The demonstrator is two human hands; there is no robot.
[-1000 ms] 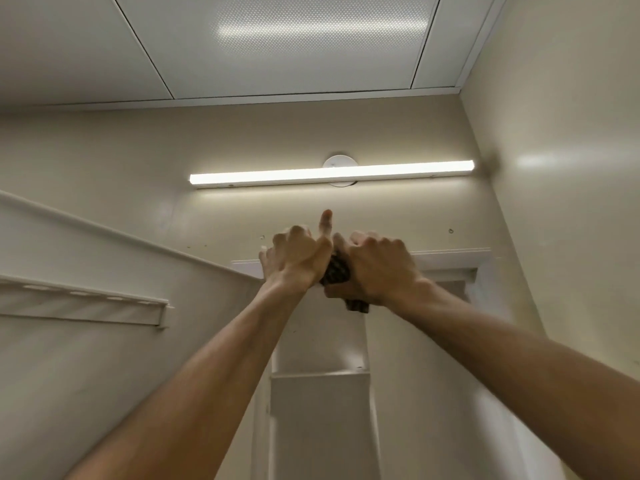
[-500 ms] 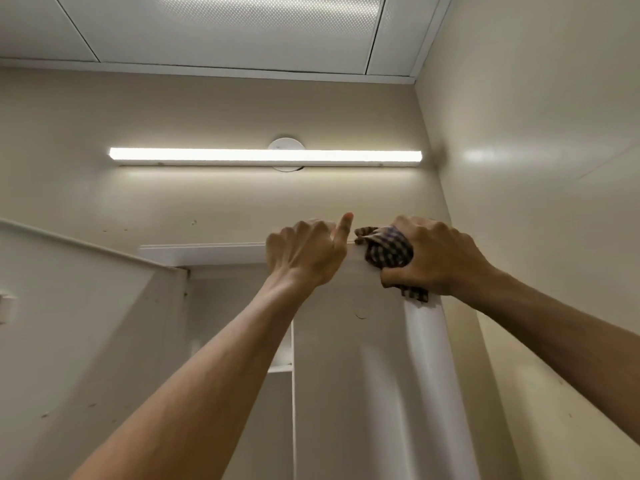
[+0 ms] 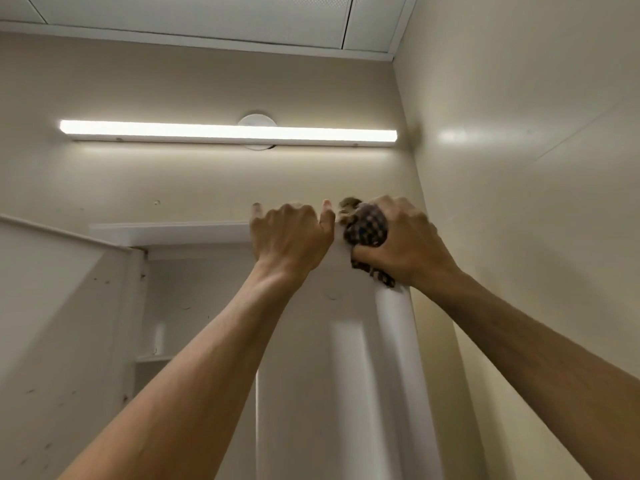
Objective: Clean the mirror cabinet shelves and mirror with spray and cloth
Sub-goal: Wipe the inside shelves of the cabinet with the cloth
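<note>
2 hands work at the upper right corner of the mirror cabinet point(image 3: 173, 233). Right hand point(image 3: 405, 244) is clenched on a bunched checked cloth point(image 3: 365, 228), pressing it against the top end of the cabinet's right door point(image 3: 394, 341); a loose tail of cloth hangs just below the palm. Left hand point(image 3: 289, 237) sits just beside the cloth on its left, fingers curled over the top edge of the cabinet, empty of any tool, apparently bracing. Thumb of that hand nearly touches the cloth.

Left of the left hand, the top edge runs bare toward the open left door point(image 3: 62, 306), which shows dark specks. Below the left forearm, 1 inner shelf point(image 3: 152, 358) is partly visible. Spray bottle: not in view. Above both hands hangs a lit strip light point(image 3: 228, 133).

Assessment of step: wiping the top corner and door edge. Recommendations:
1. Keep the cloth flat under the palm, not balled, for wider contact.
2. Tuck the hanging tail, lest it drag grime back onto the wiped edge.
3. Hold the brace steady so the door does not swing under pressure.
4. Draw strokes toward the bracing hand, then downward along the door edge.
</note>
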